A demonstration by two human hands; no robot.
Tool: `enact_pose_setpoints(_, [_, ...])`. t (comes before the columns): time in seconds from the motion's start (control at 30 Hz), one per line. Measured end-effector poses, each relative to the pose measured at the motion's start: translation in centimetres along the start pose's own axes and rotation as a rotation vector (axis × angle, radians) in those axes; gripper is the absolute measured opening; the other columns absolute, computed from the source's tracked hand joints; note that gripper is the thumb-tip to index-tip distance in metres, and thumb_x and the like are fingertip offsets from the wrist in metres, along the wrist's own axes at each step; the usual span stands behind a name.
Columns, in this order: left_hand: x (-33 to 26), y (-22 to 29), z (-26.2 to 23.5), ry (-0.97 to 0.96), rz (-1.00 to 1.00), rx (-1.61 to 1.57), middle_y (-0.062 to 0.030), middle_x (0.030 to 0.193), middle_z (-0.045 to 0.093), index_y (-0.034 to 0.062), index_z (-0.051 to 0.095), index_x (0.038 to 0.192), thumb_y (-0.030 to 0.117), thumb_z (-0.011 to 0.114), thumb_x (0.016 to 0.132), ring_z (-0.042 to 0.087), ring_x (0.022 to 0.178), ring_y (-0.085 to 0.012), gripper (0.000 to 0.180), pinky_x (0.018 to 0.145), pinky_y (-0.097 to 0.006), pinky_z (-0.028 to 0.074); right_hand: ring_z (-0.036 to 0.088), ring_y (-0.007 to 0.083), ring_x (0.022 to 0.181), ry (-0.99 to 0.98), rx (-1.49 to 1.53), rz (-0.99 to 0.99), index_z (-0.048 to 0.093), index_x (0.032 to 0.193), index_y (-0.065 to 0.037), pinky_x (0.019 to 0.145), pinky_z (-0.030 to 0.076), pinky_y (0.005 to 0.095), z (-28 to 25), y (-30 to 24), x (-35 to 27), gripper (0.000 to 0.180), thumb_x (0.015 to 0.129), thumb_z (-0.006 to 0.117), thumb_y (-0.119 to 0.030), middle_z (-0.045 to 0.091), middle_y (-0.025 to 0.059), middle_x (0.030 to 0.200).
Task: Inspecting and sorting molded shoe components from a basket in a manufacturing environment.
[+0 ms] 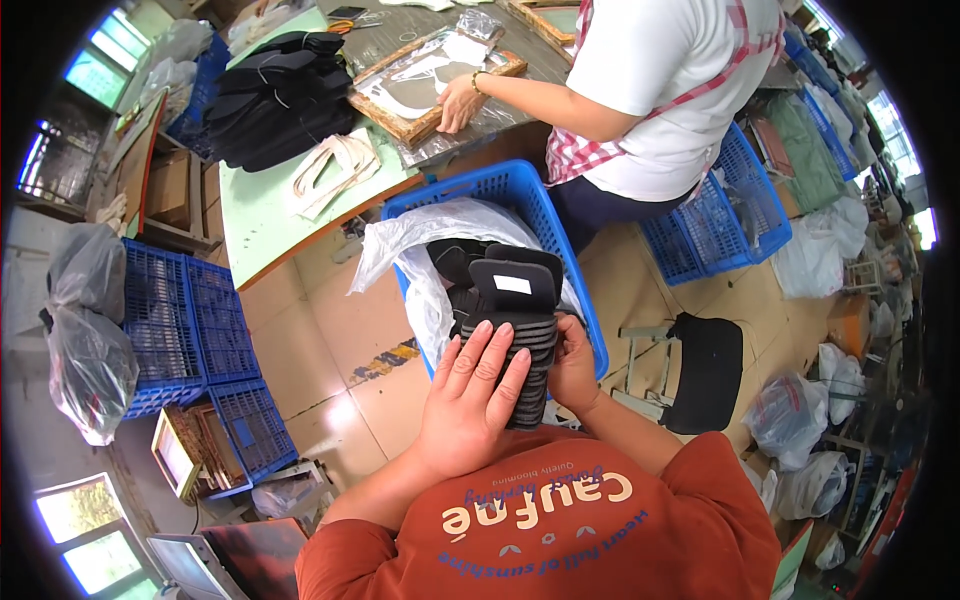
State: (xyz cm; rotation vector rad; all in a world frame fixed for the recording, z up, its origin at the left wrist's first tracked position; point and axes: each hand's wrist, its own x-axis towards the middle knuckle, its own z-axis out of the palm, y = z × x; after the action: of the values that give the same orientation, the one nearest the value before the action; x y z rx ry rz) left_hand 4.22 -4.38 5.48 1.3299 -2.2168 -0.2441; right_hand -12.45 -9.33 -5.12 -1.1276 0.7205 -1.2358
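Observation:
A thick stack of black flat padded pieces with grey edges (537, 350) stands against my body, over the near end of a blue basket (592, 325). My left hand (465, 390) lies on the left of the stack with its fingers stretched out. On the other side, my right hand (572, 368) is closed round the stack's edge; its fingertips are partly hidden. A black piece with a white label (513, 285) shows just beyond the stack. More black pieces (455, 262) sit in the basket, inside a white plastic bag (405, 240).
Ahead, a co-worker's hand (460, 102) touches a wooden frame (412, 132) on a table. A pile of black pieces (280, 100) and cream cut-outs (335, 172) lie on its green top (250, 225). Blue crates (160, 310) stand left; a black-seated chair (705, 375) stands right.

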Motion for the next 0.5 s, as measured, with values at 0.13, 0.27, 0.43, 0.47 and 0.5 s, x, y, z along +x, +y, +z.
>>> enact_pose_setpoints(0.13, [0.11, 0.27, -0.04, 0.007, -0.022, 0.004, -0.0206, 0.139, 0.045, 0.0039, 0.053, 0.127, 0.019, 0.065, 0.071, 0.042, 0.129, -0.0384, 0.060, 0.104, -0.055, 0.032, 0.057, 0.0155, 0.105, 0.012, 0.020, 0.068, 0.047, 0.110, -0.004, 0.094, 0.046, 0.0306, -0.13, 0.30, 0.05, 0.048, 0.072, 0.070, 0.014, 0.057, 0.0080, 0.110])
enact_pose_setpoints(0.27, [0.10, 0.29, 0.06, 0.039, -0.024, -0.006, -0.0205, 0.137, 0.047, 0.0036, 0.055, 0.125, 0.018, 0.067, 0.069, 0.043, 0.129, -0.0382, 0.059, 0.104, -0.055, 0.032, 0.057, 0.0151, 0.104, 0.015, 0.033, 0.085, 0.047, 0.109, -0.004, 0.093, 0.046, 0.0304, -0.11, 0.18, 0.24, 0.047, 0.073, 0.070, 0.014, 0.058, 0.0075, 0.110])
enact_pose_setpoints(0.43, [0.25, 0.04, 0.26, 0.076, 0.000, -0.006, -0.0200, 0.133, 0.051, 0.0034, 0.058, 0.121, 0.014, 0.072, 0.064, 0.047, 0.125, -0.0382, 0.060, 0.103, -0.054, 0.035, 0.057, 0.0141, 0.102, 0.035, 0.030, 0.120, 0.048, 0.108, -0.005, 0.091, 0.047, 0.0297, -0.21, 0.25, 0.42, 0.045, 0.073, 0.070, 0.013, 0.058, 0.0058, 0.107])
enact_pose_setpoints(0.47, [0.35, 0.03, 0.20, 0.081, 0.012, 0.006, -0.0201, 0.131, 0.053, 0.0030, 0.059, 0.118, 0.013, 0.076, 0.061, 0.050, 0.123, -0.0391, 0.060, 0.102, -0.053, 0.038, 0.057, 0.0141, 0.102, 0.036, 0.030, 0.119, 0.048, 0.108, -0.005, 0.091, 0.047, 0.0297, -0.24, 0.24, 0.44, 0.045, 0.073, 0.070, 0.013, 0.058, 0.0058, 0.107])
enact_pose_setpoints(0.5, [0.44, 0.04, 0.21, 0.081, 0.013, 0.004, -0.0201, 0.131, 0.053, 0.0030, 0.059, 0.118, 0.013, 0.076, 0.061, 0.050, 0.123, -0.0391, 0.060, 0.102, -0.053, 0.038, 0.057, 0.0140, 0.102, 0.037, 0.007, 0.097, 0.048, 0.108, -0.005, 0.091, 0.047, 0.0296, -0.25, 0.22, 0.47, 0.045, 0.073, 0.070, 0.013, 0.058, 0.0055, 0.107])
